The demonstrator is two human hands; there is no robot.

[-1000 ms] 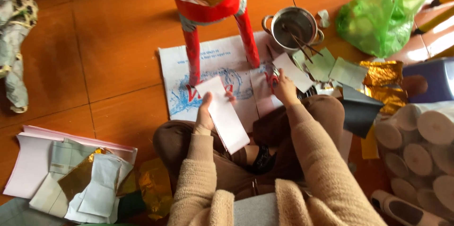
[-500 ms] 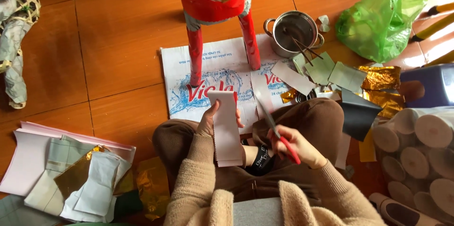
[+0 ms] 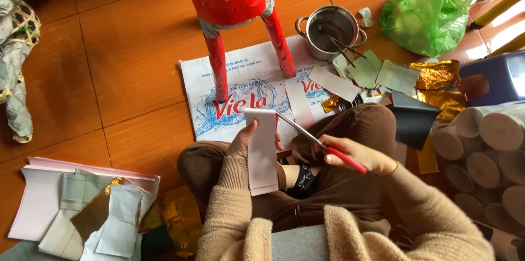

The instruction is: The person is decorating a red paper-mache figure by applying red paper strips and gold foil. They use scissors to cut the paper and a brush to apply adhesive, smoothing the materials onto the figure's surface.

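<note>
White paper strip [image 3: 262, 151] in left hand [image 3: 240, 143]; scissors [image 3: 317, 141] at its edge.

Head view, even daylight. Light enters from the upper right, where the floor [image 3: 495, 34] beside the green plastic bag [image 3: 432, 7] is washed out to near white. Gold foil [image 3: 437, 75] and the steel pot [image 3: 331, 28] show small glints. Shadows are soft and short. Focus is sharp centrally; the frame edges appear slightly stretched, possibly lens distortion.
</note>
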